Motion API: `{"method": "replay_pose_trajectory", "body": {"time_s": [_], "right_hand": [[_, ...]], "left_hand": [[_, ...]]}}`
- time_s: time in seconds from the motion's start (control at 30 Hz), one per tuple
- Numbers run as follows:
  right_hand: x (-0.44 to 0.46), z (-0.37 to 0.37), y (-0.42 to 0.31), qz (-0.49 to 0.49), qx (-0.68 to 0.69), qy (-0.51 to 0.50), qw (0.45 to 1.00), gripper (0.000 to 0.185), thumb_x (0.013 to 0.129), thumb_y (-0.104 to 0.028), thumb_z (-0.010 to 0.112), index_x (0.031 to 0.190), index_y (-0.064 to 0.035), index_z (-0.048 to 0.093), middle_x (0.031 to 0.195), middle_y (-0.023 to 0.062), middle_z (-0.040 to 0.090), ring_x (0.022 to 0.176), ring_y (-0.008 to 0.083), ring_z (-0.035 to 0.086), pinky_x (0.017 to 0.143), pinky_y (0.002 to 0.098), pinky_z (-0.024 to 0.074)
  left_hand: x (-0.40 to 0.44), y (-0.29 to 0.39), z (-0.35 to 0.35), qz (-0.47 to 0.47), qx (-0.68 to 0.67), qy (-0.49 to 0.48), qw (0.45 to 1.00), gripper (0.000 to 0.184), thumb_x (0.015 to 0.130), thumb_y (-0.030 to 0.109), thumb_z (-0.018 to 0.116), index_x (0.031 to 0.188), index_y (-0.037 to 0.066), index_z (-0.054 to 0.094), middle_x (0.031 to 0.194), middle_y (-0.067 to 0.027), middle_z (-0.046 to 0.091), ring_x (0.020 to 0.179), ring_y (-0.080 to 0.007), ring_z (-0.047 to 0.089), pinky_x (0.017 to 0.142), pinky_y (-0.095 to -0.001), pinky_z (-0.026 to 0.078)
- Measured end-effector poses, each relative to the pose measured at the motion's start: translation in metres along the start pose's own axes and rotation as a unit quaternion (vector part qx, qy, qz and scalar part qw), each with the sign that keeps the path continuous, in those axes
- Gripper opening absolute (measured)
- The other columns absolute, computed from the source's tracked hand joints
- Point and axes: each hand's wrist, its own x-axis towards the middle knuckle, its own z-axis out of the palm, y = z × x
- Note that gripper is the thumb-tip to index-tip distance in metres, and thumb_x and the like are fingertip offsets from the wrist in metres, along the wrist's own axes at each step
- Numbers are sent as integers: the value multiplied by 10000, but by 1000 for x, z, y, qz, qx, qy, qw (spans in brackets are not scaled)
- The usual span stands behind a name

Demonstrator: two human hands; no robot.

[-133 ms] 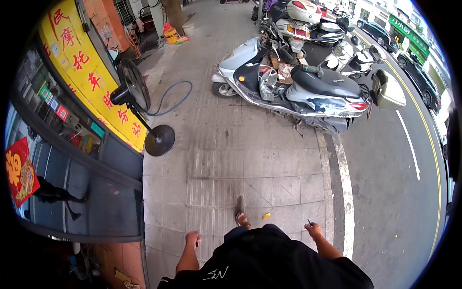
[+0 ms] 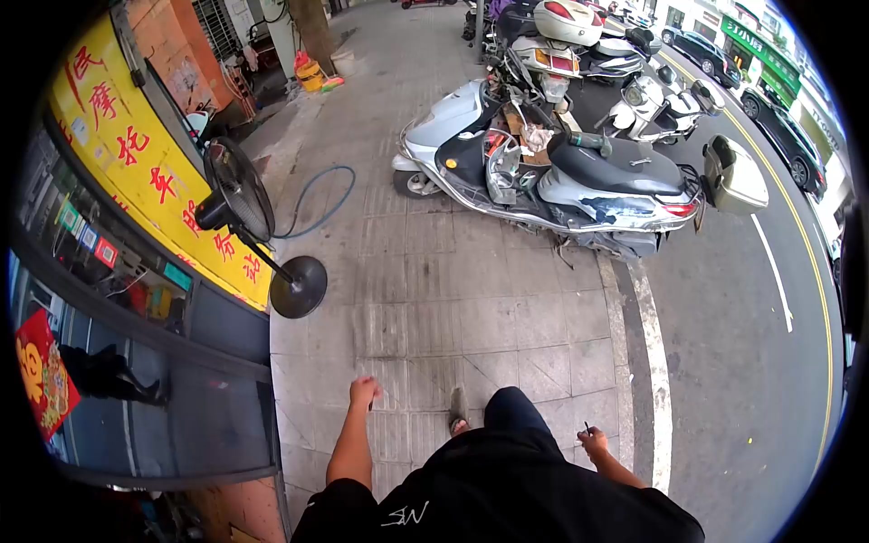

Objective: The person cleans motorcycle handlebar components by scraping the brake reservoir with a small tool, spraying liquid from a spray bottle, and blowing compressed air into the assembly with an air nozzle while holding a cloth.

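My left hand (image 2: 365, 391) hangs over the pavement at the lower middle, its fingers curled; a small dark bit shows below them, too small to name. On the right, my right hand (image 2: 594, 441) is closed on a thin dark stick-like object (image 2: 587, 426) that points up. Neither hand touches anything around it. Between them are my black shirt (image 2: 489, 489), a bent knee in dark trousers (image 2: 518, 409) and one sandalled foot (image 2: 459, 423) on the tiles.
Ahead stands a silver scooter (image 2: 543, 181) with a tool on its seat. Left are a black standing fan (image 2: 299, 286), a blue-grey hose (image 2: 317, 201) and a yellow sign (image 2: 136, 136). More scooters, a kerb line (image 2: 652, 362) and road with parked cars (image 2: 783, 140) lie right.
My left hand has moved forward and up in the view. A knee has come forward. The fan and storefront sit slightly lower, and the yellow leaf on the tiles is out of sight.
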Motion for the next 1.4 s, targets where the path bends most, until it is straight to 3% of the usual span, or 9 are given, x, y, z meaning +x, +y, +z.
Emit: {"method": "replay_pose_trajectory", "body": {"time_s": [0.17,0.27,0.43,0.47,0.63,0.8,1.03,1.17,1.4], "right_hand": [[98,13,-92,15,-105,-58,993,371,742,-365,773,965,-75,708,774,93,722,673,189,691,636,353,547],[157,7,-205,17,-145,-104,984,412,759,-437,736,1008,-109,729,792,87,731,710,231,702,649,367,556],[241,-16,-423,-163,-139,-136,967,352,811,-406,682,948,-86,740,764,98,718,760,230,683,699,356,521],[248,-26,-471,-179,-103,-163,965,295,829,-340,702,922,-60,715,708,25,675,577,121,567,519,302,441],[245,-46,-680,-285,-156,-130,937,283,847,-330,668,915,-56,689,692,77,639,638,195,584,608,362,450],[244,-31,-816,-375,-188,-168,892,278,847,-285,696,962,-35,650,722,131,635,674,235,613,641,392,476],[220,-121,-1013,-464,-4,-63,884,178,876,-120,687,1001,-24,605,662,61,537,633,108,495,602,303,445],[256,-207,-1125,-521,-36,118,845,196,887,-144,686,1014,-15,612,692,88,585,626,118,511,608,311,452],[362,-244,-1238,-607,-160,156,763,211,867,-185,664,1013,-36,635,903,176,660,827,364,647,727,422,499]], "left_hand": [[94,183,113,105,11,-67,992,185,942,122,586,1054,-24,604,847,-128,703,634,-172,660,569,-306,531],[171,146,124,113,15,-73,991,162,941,119,574,1023,-19,597,884,-134,711,658,-175,665,620,-296,536],[172,51,70,-171,43,3,984,102,865,-4,520,938,-60,563,839,-215,665,672,-300,698,530,-405,601],[168,36,58,-233,-74,27,969,75,861,10,516,860,-48,563,811,-212,639,618,-284,671,509,-397,595],[133,30,35,-277,-251,130,918,102,864,41,501,780,-16,511,682,-140,535,503,-255,553,400,-384,497],[222,83,45,-326,-272,160,891,83,854,57,499,814,-8,532,699,-129,560,473,-225,522,377,-339,432],[483,326,70,-115,-44,103,987,94,878,73,567,876,-19,584,771,-140,645,582,-202,626,440,-305,513],[571,480,105,0,-3,21,1000,118,956,189,545,1011,100,599,911,-55,710,638,-125,659,392,-257,397],[602,501,162,2,-36,63,997,150,941,168,571,1041,59,601,903,-94,712,595,-144,654,402,-248,412]]}}
